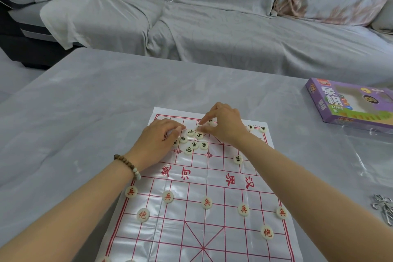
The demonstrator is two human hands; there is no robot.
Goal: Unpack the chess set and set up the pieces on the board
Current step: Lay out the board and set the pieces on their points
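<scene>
The board [212,229] lies under both hands, with black pieces [194,144] bunched just below their fingertips. The right hand [223,125] pinches one piece [199,127]. The left hand [159,136] curls over others, its grip unclear. The box [350,102] sits well right of the right hand.

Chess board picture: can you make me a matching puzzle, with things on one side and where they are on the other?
1 purple box
2 bead bracelet
3 red-lettered pieces
4 black-lettered pieces

a far half of the board
b left wrist
c right side of the table
d near half of the board

Pairs: 1-c, 2-b, 3-d, 4-a
</scene>
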